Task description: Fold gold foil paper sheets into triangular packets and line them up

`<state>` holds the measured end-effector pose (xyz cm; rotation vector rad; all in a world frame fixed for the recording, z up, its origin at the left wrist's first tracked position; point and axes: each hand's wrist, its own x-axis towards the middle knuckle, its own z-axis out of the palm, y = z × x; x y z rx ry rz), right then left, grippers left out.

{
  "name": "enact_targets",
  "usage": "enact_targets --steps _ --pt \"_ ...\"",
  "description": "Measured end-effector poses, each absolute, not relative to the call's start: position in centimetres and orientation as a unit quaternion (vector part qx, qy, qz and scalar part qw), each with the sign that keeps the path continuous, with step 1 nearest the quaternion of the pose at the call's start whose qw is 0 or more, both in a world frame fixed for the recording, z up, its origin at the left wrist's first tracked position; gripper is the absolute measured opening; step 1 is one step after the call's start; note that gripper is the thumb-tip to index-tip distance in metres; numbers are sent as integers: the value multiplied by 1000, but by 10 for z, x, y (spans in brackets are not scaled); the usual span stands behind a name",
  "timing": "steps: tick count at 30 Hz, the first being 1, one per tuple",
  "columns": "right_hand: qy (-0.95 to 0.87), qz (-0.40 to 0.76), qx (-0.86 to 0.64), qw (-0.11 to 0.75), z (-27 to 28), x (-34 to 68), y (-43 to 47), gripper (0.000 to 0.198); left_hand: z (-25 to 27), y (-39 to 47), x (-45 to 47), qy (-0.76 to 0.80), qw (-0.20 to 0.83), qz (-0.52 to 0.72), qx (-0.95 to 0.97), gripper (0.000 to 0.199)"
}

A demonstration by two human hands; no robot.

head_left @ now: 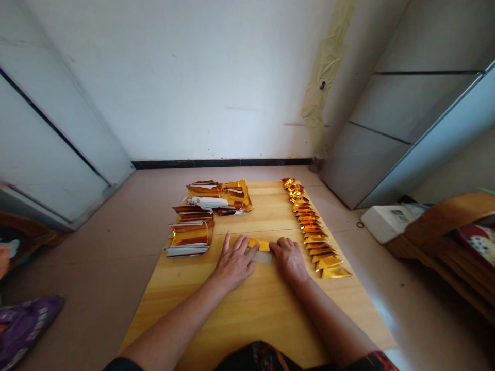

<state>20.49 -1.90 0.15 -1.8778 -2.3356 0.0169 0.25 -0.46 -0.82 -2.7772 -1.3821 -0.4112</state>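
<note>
- A small sheet of paper [263, 257], gold along its far part and dull grey along its near part, lies on the surface between the two hands.
- The left hand [235, 262] is spread, its fingers splayed flat and its thumb reaching onto the sheet's left end.
- The right hand [288, 257] is bunched, its fingertips at the sheet's right end (whether they pinch the paper or only press it, I cannot tell).
- Just beyond the right hand, a row of folded gold pieces [310, 227] runs along the right side, each overlapping the next, the nearest one pointed at its ends.
- Ahead of the left hand sits a stack of gold and white sheets [191, 236], curved and layered; a second bundle [240, 196] lies farther off, near the far edge.
- All of this rests on a pale wooden surface [247, 319].
- Farther out, a white wall [216, 77] carries a strip of tan tape [327, 56].
- A white box [386, 224] stands to the right, a purple bag [29, 327] to the left.
</note>
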Motion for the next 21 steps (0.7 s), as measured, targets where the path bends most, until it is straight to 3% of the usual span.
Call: enact_targets --steps 9,21 --pt "-830 14 -535 157 -4 220 -22 32 -3 -3 7 -437 -4 -134 -889 41" --pt "-846 60 -512 134 -1 211 -13 16 -8 23 4 -363 -48 -122 -922 36"
